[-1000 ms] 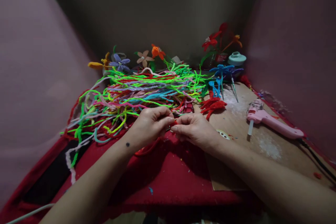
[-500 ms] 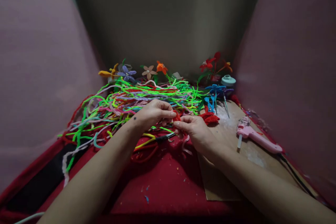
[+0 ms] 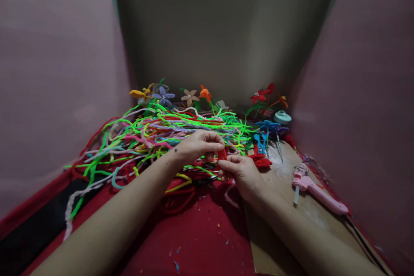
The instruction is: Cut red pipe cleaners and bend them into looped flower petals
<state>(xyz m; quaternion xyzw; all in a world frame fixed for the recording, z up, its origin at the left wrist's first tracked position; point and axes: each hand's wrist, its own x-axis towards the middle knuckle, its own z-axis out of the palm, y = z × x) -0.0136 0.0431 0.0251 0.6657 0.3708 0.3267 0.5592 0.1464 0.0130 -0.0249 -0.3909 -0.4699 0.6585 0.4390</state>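
Note:
Between my two hands is a short red pipe cleaner piece (image 3: 222, 154), pinched from both ends. The fingertips of my left hand (image 3: 207, 144) close on its upper part, and those of my right hand (image 3: 235, 167) grip lower down. Its exact shape is partly hidden by my fingers. Beyond my left hand spreads a heap of pipe cleaners (image 3: 181, 116) in green, white, pink and other colours. Just right of my right hand lie red fuzzy pieces (image 3: 261, 162). Yellow-handled pliers or scissors (image 3: 181, 183) rest partly hidden below my left wrist.
A pink glue gun (image 3: 318, 189) lies on a cardboard sheet (image 3: 268, 241) at the right. Blue fuzzy flowers (image 3: 268, 126) and a pale round container (image 3: 282, 116) stand behind it. More finished flowers (image 3: 163, 95) line the back. Small scraps dot the red cloth (image 3: 200, 241).
The red piece now stands more upright and shows more between my fingers. My camera view has tilted slightly, so the scene sits lower. Both hands keep their pinch.

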